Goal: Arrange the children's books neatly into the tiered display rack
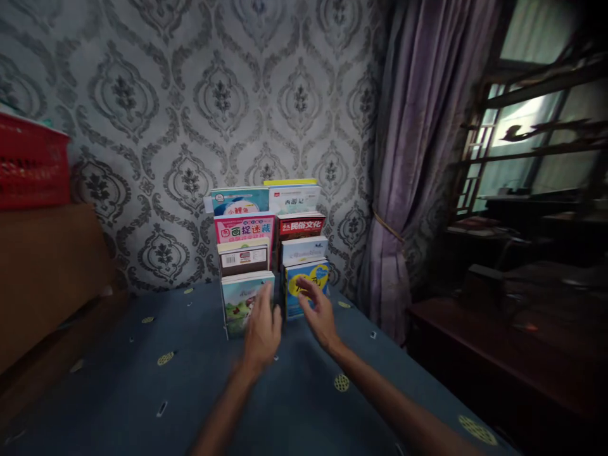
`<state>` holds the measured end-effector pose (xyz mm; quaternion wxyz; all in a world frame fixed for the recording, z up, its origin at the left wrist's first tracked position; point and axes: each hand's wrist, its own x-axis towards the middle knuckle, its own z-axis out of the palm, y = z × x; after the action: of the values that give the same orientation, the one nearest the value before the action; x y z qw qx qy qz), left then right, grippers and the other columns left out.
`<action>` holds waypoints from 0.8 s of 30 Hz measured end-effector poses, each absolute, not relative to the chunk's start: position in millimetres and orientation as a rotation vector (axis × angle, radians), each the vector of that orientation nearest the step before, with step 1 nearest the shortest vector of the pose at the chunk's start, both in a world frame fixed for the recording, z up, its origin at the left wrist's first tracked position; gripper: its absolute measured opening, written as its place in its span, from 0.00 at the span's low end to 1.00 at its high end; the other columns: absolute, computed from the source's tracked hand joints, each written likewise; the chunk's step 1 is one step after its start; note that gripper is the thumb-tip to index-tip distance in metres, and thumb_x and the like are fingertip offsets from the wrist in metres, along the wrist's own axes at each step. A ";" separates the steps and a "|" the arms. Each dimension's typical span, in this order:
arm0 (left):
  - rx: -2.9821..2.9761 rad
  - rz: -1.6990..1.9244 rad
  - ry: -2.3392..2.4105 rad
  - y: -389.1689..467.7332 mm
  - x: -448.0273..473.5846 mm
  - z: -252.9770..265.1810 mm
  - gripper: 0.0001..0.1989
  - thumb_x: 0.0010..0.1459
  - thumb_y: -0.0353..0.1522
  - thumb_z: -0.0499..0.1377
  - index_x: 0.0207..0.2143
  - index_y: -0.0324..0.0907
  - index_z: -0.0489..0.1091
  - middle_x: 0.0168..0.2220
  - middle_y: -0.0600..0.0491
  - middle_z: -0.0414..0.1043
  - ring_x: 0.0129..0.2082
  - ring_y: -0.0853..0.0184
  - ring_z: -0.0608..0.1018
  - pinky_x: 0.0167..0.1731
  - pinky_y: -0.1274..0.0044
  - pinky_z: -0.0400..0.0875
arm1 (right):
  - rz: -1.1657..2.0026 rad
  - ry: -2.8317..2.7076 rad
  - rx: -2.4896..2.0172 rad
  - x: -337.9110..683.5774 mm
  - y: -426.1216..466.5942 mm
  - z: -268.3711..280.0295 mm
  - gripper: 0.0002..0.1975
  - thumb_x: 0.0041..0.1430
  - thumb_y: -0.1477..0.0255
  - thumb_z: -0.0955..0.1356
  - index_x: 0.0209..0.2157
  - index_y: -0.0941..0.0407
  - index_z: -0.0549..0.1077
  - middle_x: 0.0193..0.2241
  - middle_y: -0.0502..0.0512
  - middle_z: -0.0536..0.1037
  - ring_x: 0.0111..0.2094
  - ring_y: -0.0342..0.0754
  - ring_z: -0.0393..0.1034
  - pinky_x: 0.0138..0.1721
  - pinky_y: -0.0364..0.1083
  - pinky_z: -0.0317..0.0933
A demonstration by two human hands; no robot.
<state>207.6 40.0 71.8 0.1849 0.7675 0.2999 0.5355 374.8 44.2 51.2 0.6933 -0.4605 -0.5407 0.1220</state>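
Two side-by-side columns of upright children's books stand in stepped tiers against the wall. My left hand (263, 329) is in front of the green picture book (234, 307) at the lower left, fingers stretched out, covering part of its cover. At the lower right, my right hand (317, 311) is over the blue and yellow book (293, 303), thumb and fingers apart. Whether either hand touches a cover I cannot tell. Behind them rise a pink book (244, 229), a red book (301, 226), a teal book (240, 201) and a white book (294, 199). What supports the books is mostly hidden.
A dark blue patterned cloth (190, 392) covers the surface. On the left, a red basket (33, 161) sits on a cardboard box (47, 272). A tied purple curtain (394, 190) hangs at right, beside a dark wooden table (498, 342) and shelves.
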 end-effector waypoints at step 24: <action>1.806 1.338 1.077 101.6 317.7 65.8 0.42 0.58 0.36 0.55 0.69 0.31 0.40 0.71 0.35 0.43 0.71 0.57 0.51 0.68 0.69 0.46 | 0.318 -0.987 -1.175 487.3 91.9 55.6 0.37 0.52 0.37 0.61 0.41 0.55 0.80 0.43 0.60 0.81 0.46 0.60 0.73 0.52 0.55 0.64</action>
<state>317.7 101.6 65.8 0.3189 0.6868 0.4095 0.5089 487.3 91.9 55.6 0.7083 -0.5294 -0.4444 0.1433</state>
